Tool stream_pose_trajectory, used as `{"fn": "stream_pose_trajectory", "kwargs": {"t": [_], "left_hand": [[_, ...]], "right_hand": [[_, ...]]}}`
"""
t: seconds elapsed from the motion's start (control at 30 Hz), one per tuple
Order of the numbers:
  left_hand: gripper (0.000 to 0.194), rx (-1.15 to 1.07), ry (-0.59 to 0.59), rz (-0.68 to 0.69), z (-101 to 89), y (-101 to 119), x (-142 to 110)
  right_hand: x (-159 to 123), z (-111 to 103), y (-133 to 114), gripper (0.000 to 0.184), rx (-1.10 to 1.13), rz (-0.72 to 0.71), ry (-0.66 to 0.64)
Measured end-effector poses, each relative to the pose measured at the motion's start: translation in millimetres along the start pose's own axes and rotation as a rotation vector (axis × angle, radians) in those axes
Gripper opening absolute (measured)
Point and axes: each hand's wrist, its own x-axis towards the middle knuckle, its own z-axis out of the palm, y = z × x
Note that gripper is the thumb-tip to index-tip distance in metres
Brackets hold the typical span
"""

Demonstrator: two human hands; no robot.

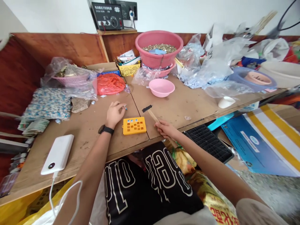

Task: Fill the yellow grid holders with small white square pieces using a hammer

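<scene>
A small yellow tray [134,126] with a grid of square holes lies on the wooden table [89,131], near its front edge. My left hand [114,114], with a black watch on the wrist, rests just left of and behind the tray, fingers curled on a tiny part I cannot make out. My right hand [164,128] grips the wooden handle of a small hammer [150,113], whose dark head hovers low over the table to the right of the tray.
A small pink bowl [161,87] stands behind the hammer. A large pink basin [159,48] of small metal parts sits further back. An orange bag [110,83], plastic bags and a white power bank [57,154] with cable lie to the left. Clutter fills the right.
</scene>
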Motion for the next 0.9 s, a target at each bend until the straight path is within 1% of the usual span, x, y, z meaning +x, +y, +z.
{"fn": "stream_pose_trajectory", "kwargs": {"t": [0.07, 0.13, 0.27, 0.4, 0.53, 0.63, 0.73, 0.83, 0.9], "left_hand": [[0.031, 0.061, -0.07, 0.044, 1.8, -5.7, 8.7], [0.029, 0.082, -0.1, 0.049, 4.1, -10.4, 12.2], [0.028, 0.041, -0.073, 0.022, 5.3, -10.4, 5.8], [0.033, -0.051, -0.034, 0.012, 0.1, -3.8, -5.5], [0.028, -0.134, -0.049, -0.014, -4.3, -2.3, -11.3], [0.022, -0.137, -0.087, 0.0, -4.0, -2.7, -12.6], [0.022, -0.121, -0.13, 0.012, -2.0, -1.2, -13.5], [0.017, -0.117, -0.13, -0.024, 0.0, 1.8, -14.7], [0.017, -0.134, -0.122, -0.05, 0.5, 3.6, -15.4]], "right_hand": [[-0.7, -0.4, -3.1, 0.037, 0.014, 0.006, 0.001], [-1.5, -0.4, -4.9, 0.035, 0.02, 0.01, 0.005], [-3.1, -0.4, -4.8, 0.036, 0.016, 0.019, 0.009], [-4.3, -0.9, -1.4, 0.037, 0.009, -0.005, 0.026], [-5.0, -0.7, 1.9, 0.04, 0.012, -0.039, 0.047], [-5.6, -0.3, 2.3, 0.04, 0.007, -0.047, 0.05], [-6.5, -0.3, 2.1, 0.039, -0.001, -0.047, 0.051], [-6.3, -0.4, 1.7, 0.038, -0.008, -0.052, 0.048], [-5.0, -0.1, 0.8, 0.039, -0.011, -0.056, 0.049]]}}
